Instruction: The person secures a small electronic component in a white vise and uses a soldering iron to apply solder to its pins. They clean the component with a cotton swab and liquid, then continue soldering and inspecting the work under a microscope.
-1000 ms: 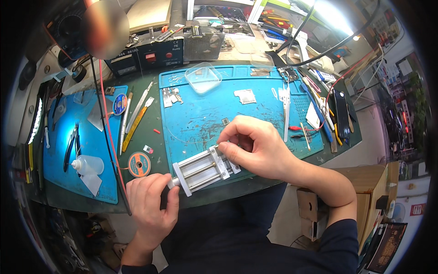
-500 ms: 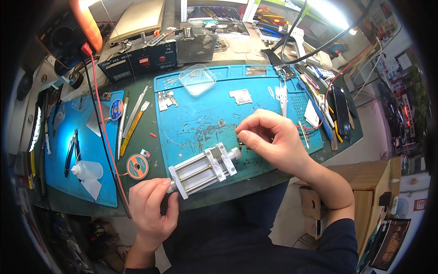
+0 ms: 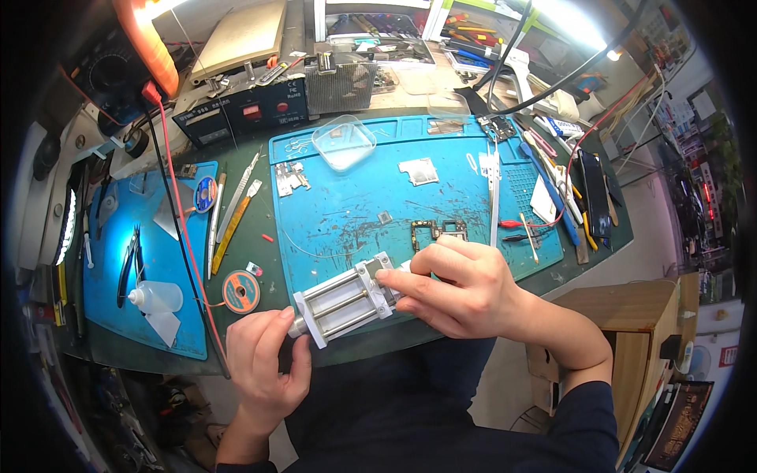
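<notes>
A small silver metal vise (image 3: 341, 303) with two guide rods and a central screw lies slanted at the front edge of the blue mat. My left hand (image 3: 268, 355) is closed around the round knob at its left end, thumb below and fingers above. At the other end, my right hand (image 3: 465, 288) is closed on the vise's jaw, with fingertips against a small grey piece (image 3: 378, 273) set there. That hand covers most of the right end. Just beyond its knuckles, a dark phone circuit board (image 3: 426, 232) with gold edges lies on the mat, partly hidden.
On the blue mat (image 3: 339, 205) lie a small square chip (image 3: 385, 217), a silver shield plate (image 3: 419, 171) and a clear plastic box (image 3: 344, 143). Left stand a solder wick spool (image 3: 240, 292) and a white bottle (image 3: 156, 296). Pliers, tweezers and test leads lie around.
My right hand has moved left and down from the circuit board onto the vise's right end. The board now lies uncovered on the mat. My left hand stays on the knob.
</notes>
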Demonstrator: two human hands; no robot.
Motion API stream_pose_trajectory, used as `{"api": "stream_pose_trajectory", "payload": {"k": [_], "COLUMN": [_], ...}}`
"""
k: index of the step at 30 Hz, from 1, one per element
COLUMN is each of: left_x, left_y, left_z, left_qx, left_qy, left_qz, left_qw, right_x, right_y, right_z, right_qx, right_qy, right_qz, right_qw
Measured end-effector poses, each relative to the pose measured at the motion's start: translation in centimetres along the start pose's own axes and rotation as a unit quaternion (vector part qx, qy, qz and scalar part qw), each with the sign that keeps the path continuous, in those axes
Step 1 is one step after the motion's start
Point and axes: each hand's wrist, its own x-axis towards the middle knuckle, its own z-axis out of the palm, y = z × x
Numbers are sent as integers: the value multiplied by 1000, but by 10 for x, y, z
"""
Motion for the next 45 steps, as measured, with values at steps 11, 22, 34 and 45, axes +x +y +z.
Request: {"api": "stream_pose_trajectory", "payload": {"k": [11, 22, 34, 45], "left_x": [4, 3, 1, 5], "left_y": [2, 3, 5, 9], "left_z": [-2, -4, -7, -1], "left_qx": [7, 3, -12, -39], "left_qy": [-7, -7, 18, -7], "left_qz": [-7, -8, -33, -2], "left_qw": [1000, 1000, 999, 999], "right_x": [-2, 6, 194, 200], "right_y": [3, 5, 48, 159], "right_z": [2, -33, -178, -293], "right_qx": [1, -19, 351, 216], "right_qy": [-15, 97, 469, 505], "right_qz": [15, 38, 247, 245], "right_qw": [1000, 994, 772, 799]}}
